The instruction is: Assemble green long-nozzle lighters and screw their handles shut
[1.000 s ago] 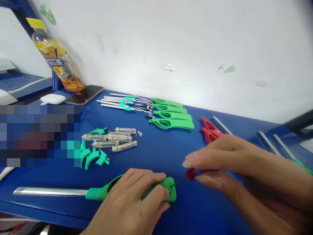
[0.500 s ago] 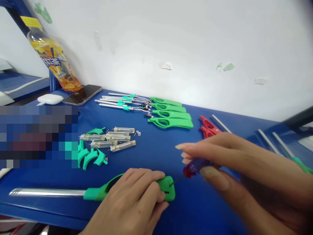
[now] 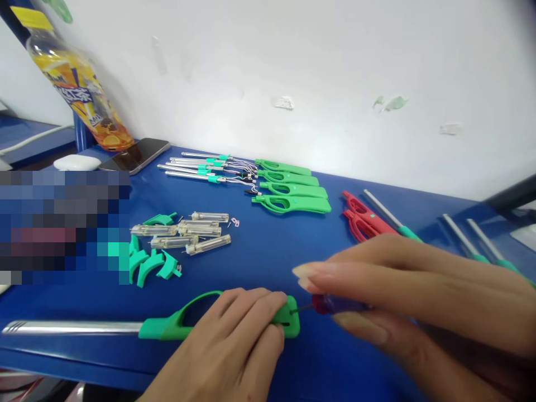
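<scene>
My left hand is wrapped over the handle of a green long-necked lighter, holding it down near the table's front edge. The lighter lies on its side, its metal tube pointing left and its slotted butt end facing right. Between thumb and fingers, my right hand grips a small screwdriver with a red and purple handle. Its thin shaft points left, and the tip is at the hole in the butt end; how deep it sits I cannot tell.
Beyond my hands lie clear fuel tanks, teal triggers, green lighter shells with wired tubes, and red shells. A phone and a drink bottle stand at the back left, by the wall.
The screwdriver has swung from a slant to nearly level, in line with the lighter's butt end. My right hand has shifted slightly left. The whole view has tilted a little.
</scene>
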Tool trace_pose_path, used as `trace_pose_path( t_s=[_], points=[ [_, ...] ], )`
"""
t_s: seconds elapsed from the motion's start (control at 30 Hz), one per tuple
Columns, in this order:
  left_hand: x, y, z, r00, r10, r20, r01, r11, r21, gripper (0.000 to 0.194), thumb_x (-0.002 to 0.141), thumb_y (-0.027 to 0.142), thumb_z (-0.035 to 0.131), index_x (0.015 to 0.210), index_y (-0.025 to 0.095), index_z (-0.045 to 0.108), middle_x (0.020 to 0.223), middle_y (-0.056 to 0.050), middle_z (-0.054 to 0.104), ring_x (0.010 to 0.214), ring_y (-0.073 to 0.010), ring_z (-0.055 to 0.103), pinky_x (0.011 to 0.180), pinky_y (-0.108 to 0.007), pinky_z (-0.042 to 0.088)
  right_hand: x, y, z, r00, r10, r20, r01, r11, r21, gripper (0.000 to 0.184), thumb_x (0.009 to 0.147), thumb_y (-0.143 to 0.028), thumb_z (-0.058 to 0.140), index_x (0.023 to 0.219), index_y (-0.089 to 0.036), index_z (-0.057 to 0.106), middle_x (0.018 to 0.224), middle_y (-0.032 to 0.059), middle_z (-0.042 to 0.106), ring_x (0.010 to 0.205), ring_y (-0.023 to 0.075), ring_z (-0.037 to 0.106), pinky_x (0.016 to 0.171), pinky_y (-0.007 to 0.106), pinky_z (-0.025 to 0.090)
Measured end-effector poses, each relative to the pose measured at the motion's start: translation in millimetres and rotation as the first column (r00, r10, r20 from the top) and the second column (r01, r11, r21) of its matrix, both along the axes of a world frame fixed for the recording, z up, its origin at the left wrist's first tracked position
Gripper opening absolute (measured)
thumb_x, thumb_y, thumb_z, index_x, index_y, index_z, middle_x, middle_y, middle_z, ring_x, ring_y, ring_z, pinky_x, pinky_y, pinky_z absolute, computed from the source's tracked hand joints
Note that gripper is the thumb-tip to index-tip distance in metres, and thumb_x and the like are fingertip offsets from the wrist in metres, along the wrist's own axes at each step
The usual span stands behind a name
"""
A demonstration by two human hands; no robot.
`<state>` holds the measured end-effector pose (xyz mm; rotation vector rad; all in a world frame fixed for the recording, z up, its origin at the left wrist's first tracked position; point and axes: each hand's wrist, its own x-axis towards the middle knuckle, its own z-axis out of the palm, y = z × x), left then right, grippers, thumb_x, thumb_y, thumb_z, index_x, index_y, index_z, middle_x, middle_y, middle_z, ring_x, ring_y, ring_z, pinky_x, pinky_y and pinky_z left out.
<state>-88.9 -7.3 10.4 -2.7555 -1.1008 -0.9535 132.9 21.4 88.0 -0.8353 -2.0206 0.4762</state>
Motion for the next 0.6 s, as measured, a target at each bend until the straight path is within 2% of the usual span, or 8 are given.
trace_pose_path(
  t_s=[0.13, 0.2, 0.3, 0.4, 0.53, 0.6],
  points=[
    [-3.3, 0.2, 1.9, 0.999, -0.019, -0.028, 0.019, 1.000, 0.001, 0.027, 0.107, 0.012, 0.046, 0.111, 0.021, 0.072, 0.125, -0.006, 0.077, 0.116, -0.0209, 0.075, 0.107, -0.033, 0.059, -0.4, 2.9, 0.9, 0.999, 0.034, 0.023, -0.035, 0.999, 0.018, 0.027, 0.098, -0.028, 0.074, 0.125, -0.032, 0.078, 0.099, -0.0018, 0.080, 0.077, 0.0134, 0.079, 0.066, 0.015, 0.065],
    [-2.1, 0.3, 0.3, 1.000, -0.003, -0.020, 0.003, 1.000, 0.017, 0.027, 0.108, 0.013, 0.046, 0.108, 0.020, 0.072, 0.123, -0.006, 0.077, 0.114, -0.0206, 0.076, 0.107, -0.033, 0.059, -0.5, 2.1, -1.5, 0.999, -0.024, 0.040, 0.022, 0.999, 0.042, 0.030, 0.100, -0.038, 0.071, 0.130, -0.034, 0.077, 0.109, 0.0000, 0.081, 0.083, 0.0163, 0.080, 0.065, 0.018, 0.066],
    [1.1, -0.1, -2.6, 1.000, 0.020, -0.002, -0.020, 0.999, 0.034, 0.024, 0.108, 0.013, 0.049, 0.105, 0.020, 0.072, 0.120, -0.005, 0.078, 0.112, -0.0195, 0.076, 0.109, -0.033, 0.059, 0.5, -1.3, -5.8, 0.988, -0.132, 0.076, 0.129, 0.991, 0.033, 0.034, 0.107, -0.038, 0.060, 0.139, -0.042, 0.071, 0.126, -0.0007, 0.079, 0.097, 0.0207, 0.081, 0.071, 0.023, 0.069],
    [3.2, -0.6, -1.8, 1.000, 0.021, 0.009, -0.021, 0.999, 0.045, 0.021, 0.109, 0.017, 0.052, 0.105, 0.019, 0.073, 0.117, -0.005, 0.078, 0.111, -0.0185, 0.076, 0.108, -0.031, 0.059, 1.1, -2.0, -6.3, 0.981, -0.158, 0.115, 0.159, 0.987, 0.007, 0.034, 0.108, -0.037, 0.057, 0.138, -0.048, 0.069, 0.112, -0.0045, 0.082, 0.086, 0.0173, 0.081, 0.069, 0.023, 0.068],
    [4.5, 0.0, 0.9, 0.999, 0.027, 0.031, -0.028, 0.999, 0.046, 0.021, 0.111, 0.025, 0.055, 0.105, 0.018, 0.074, 0.115, -0.004, 0.079, 0.110, -0.0188, 0.076, 0.105, -0.029, 0.061, -1.1, 2.2, -2.5, 0.985, -0.171, 0.032, 0.168, 0.984, 0.066, 0.019, 0.099, -0.040, 0.074, 0.117, -0.042, 0.079, 0.088, -0.0054, 0.078, 0.066, 0.0121, 0.074, 0.055, 0.018, 0.061],
    [5.9, 1.6, -0.8, 0.997, 0.027, 0.077, -0.029, 0.999, 0.034, 0.023, 0.111, 0.023, 0.054, 0.101, 0.019, 0.074, 0.113, -0.002, 0.079, 0.105, -0.0171, 0.077, 0.101, -0.028, 0.061, -1.9, 2.7, -1.8, 0.987, -0.161, 0.005, 0.160, 0.985, 0.069, 0.014, 0.095, -0.037, 0.079, 0.109, -0.038, 0.081, 0.087, -0.0052, 0.076, 0.065, 0.0108, 0.073, 0.053, 0.016, 0.059]
  ],
)
